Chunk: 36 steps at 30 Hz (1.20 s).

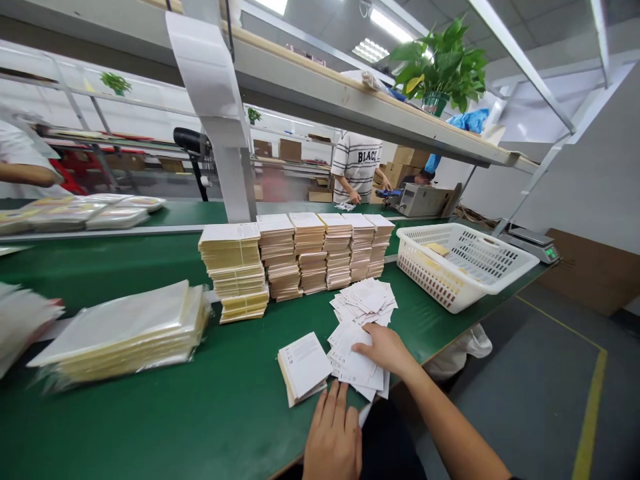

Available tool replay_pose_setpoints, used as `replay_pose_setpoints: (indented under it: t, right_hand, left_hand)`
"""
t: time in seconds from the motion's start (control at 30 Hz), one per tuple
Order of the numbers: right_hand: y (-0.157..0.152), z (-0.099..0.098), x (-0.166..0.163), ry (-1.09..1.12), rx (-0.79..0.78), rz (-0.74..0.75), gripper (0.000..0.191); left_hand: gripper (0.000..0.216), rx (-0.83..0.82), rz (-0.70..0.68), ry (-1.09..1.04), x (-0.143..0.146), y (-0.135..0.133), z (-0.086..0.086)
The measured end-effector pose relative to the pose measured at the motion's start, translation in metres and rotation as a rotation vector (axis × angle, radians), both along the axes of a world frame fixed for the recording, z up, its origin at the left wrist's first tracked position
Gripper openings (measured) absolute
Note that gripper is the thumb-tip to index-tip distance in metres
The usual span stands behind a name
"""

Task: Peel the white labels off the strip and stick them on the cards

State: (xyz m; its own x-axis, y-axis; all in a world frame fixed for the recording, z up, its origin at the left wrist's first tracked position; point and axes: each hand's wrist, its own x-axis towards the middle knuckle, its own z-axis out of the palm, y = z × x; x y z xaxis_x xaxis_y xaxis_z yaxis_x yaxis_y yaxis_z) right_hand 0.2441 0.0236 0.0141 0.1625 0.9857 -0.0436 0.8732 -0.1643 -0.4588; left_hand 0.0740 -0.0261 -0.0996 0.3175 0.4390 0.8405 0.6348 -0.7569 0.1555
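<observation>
My right hand is over a loose, fanned pile of white printed cards, its thumb and forefinger closed on the top card. Some of its other fingers are hidden. Close by, my left hand lies flat at the table edge with fingers stretched out, the tips at the pile's lower left edge. A small squared stack of cards rests on the table to the left of the pile. Just behind, more loose white cards are scattered in a heap.
Tall card stacks stand in a row behind. Plastic-wrapped packs lie to the left. A white basket holding a few yellowish pieces and a scale are at right. Across the table stands a person. A shelf hangs overhead.
</observation>
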Motion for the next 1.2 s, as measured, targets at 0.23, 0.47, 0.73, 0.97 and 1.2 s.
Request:
replay_pose_setpoints:
  t: [0.23, 0.47, 0.73, 0.97, 1.2]
  right_hand:
    - [0.014, -0.017, 0.019, 0.315, -0.051, 0.008, 0.033]
    - [0.007, -0.009, 0.024, 0.704, -0.153, 0.065, 0.046]
    - [-0.011, 0.006, 0.012, 0.896, -0.129, 0.063, 0.050]
    - [-0.019, -0.005, 0.009, 1.008, -0.104, -0.010, 0.060]
    - [-0.023, 0.012, 0.052, 0.929, 0.268, -0.138, 0.065]
  left_hand:
    - [0.012, -0.140, -0.031, 0.141, -0.008, -0.013, 0.021]
    - [0.009, -0.170, -0.040, 0.211, -0.010, -0.014, 0.026]
    - [0.006, -0.173, -0.044, 0.251, -0.012, -0.014, 0.031]
    - [0.006, -0.170, -0.055, 0.252, -0.013, -0.016, 0.032]
    - [0.009, -0.162, -0.054, 0.262, -0.014, -0.015, 0.033]
